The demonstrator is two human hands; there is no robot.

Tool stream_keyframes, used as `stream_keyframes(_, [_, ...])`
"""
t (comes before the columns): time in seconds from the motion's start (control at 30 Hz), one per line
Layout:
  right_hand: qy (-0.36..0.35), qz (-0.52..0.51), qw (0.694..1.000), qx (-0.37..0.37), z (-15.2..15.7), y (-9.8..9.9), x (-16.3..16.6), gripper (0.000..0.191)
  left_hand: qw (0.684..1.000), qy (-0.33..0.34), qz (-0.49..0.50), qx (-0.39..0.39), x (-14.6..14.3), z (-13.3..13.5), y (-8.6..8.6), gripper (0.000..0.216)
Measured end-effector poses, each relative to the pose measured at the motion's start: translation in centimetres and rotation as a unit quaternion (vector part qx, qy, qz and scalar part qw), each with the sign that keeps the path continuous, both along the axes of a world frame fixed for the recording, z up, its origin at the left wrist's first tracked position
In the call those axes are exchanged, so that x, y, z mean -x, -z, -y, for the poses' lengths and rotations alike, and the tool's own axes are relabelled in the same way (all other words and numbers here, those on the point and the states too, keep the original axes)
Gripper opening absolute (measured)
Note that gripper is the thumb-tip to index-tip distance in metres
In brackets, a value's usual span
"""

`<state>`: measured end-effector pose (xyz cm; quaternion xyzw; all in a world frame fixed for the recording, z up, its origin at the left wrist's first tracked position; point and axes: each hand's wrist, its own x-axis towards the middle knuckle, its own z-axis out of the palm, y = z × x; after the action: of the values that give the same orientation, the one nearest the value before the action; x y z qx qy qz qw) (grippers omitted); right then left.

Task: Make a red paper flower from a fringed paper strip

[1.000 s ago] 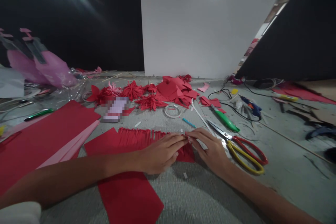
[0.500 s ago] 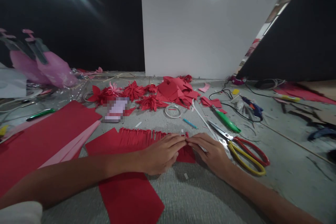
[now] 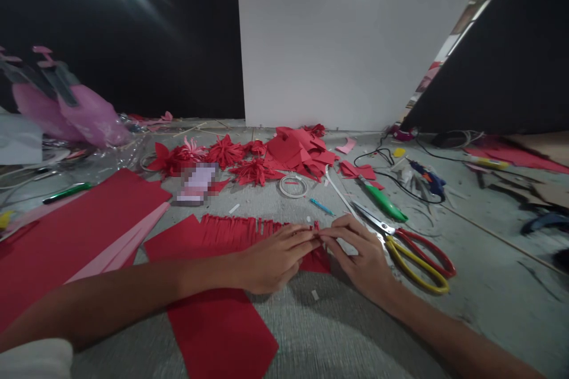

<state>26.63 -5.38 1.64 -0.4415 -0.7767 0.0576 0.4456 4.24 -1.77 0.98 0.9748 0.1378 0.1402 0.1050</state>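
A strip of red paper cut into a fringe (image 3: pixel 229 232) lies across the floor in front of me, with rows of narrow strips along its far edge. My left hand (image 3: pixel 275 257) rests over its right part, fingers together and closed at the fringe. Fingertip to fingertip with it, my right hand (image 3: pixel 362 254) pinches at the fringe's right end; the exact bit between the fingers is hidden. Under my left forearm a plain red paper sheet (image 3: pixel 224 334) reaches toward me. Right of my right hand lie open scissors (image 3: pixel 393 234) with one red and one yellow handle.
Beyond the hands are a roll of tape (image 3: pixel 293 194), a blue pen (image 3: pixel 320 207), a green-handled cutter (image 3: pixel 384 201) and red paper flowers (image 3: pixel 253 172). Large red sheets (image 3: pixel 93 219) spread at left. A glue gun (image 3: pixel 427 180) with its cord lies far right.
My right hand has lifted slightly and its fingers have bent more, pinching at the fringe end. My left hand stays nearly in place.
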Motion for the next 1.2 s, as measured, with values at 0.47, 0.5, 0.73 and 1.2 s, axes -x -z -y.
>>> stream_keyframes(0.47, [-0.045, 0.015, 0.999, 0.017, -0.8, 1.1, -1.4, 0.018, 0.999, -0.012, 0.034, -0.002, 0.0, 0.1, -0.1, 0.049])
stream_keyframes(0.5, [-0.045, 0.017, 0.999, 0.021, -0.8, 1.0, -1.4, 0.017, 0.999, -0.010, 0.030, -0.005, 0.0, 0.1, -0.2, 0.049])
stream_keyframes(0.73, [-0.061, 0.027, 0.997, 0.040, -0.7, 1.0, -1.1, 0.017, 1.000, -0.005, 0.001, -0.027, -0.1, 0.1, -0.2, 0.048])
stream_keyframes(1.2, [-0.107, 0.024, 0.993, 0.053, -0.7, 1.1, -1.5, 0.018, 1.000, -0.017, 0.019, -0.009, -0.2, 0.3, -0.5, 0.041])
